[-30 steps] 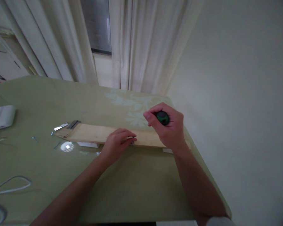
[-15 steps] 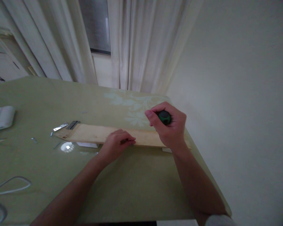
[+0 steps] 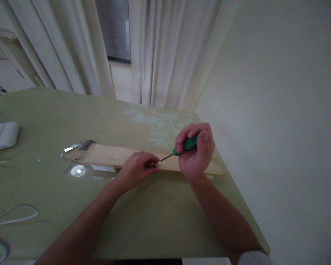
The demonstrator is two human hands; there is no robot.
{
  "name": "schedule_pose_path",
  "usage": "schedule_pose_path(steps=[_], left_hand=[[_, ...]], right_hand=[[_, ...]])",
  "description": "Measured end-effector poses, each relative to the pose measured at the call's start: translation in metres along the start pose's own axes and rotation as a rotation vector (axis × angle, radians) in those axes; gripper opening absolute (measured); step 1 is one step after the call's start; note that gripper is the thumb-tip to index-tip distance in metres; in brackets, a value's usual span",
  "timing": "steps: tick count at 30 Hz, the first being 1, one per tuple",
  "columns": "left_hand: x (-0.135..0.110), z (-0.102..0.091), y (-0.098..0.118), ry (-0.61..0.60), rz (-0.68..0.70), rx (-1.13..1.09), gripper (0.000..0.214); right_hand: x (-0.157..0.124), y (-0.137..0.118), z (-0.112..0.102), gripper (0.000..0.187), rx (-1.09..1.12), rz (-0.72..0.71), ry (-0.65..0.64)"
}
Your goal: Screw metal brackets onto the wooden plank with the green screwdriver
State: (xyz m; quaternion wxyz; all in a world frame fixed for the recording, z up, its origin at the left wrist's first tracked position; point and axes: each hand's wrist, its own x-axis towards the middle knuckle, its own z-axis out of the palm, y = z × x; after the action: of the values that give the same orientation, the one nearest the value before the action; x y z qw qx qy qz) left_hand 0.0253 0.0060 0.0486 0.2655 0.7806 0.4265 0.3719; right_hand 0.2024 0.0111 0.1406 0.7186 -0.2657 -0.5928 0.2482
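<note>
A long pale wooden board (image 3: 113,155) lies across the green table (image 3: 143,217). My right hand (image 3: 194,154) is closed round a green-handled screwdriver (image 3: 185,145), its thin shaft slanting down to the left toward the board's near edge. My left hand (image 3: 136,170) rests on that edge with the fingertips pinched on a small metal fitting (image 3: 151,166) right at the screwdriver's tip. The tip itself is partly hidden by my fingers.
Small metal plates (image 3: 78,146) and loose screws (image 3: 41,161) lie by the board's left end, beside a bright reflection (image 3: 77,170) on the tabletop. A white box (image 3: 2,134) sits at far left, a white cable (image 3: 16,215) at lower left. Curtains (image 3: 160,51) and a wall (image 3: 278,110) stand behind.
My right hand has tilted the screwdriver from upright, with its cap facing me, to a slant that shows the shaft pointing at the fitting. My left hand has kept its place.
</note>
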Motion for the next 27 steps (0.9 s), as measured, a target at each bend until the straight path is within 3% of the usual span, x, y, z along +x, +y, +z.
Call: schedule_pose_path(steps=[11, 19, 27], left_hand=[[0.0011, 0.0005, 0.0007, -0.026, 0.015, 0.099, 0.017], [0.0023, 0.0012, 0.0022, -0.038, 0.036, 0.134, 0.015], [0.0017, -0.0006, 0.0048, -0.055, 0.016, 0.152, 0.015]], right_hand=[[-0.0044, 0.0093, 0.0049, 0.029, 0.184, 0.097, -0.057], [-0.0051, 0.0087, 0.0049, 0.025, 0.317, 0.078, -0.06], [-0.0046, 0.0089, 0.0051, 0.028, 0.302, 0.079, -0.049]])
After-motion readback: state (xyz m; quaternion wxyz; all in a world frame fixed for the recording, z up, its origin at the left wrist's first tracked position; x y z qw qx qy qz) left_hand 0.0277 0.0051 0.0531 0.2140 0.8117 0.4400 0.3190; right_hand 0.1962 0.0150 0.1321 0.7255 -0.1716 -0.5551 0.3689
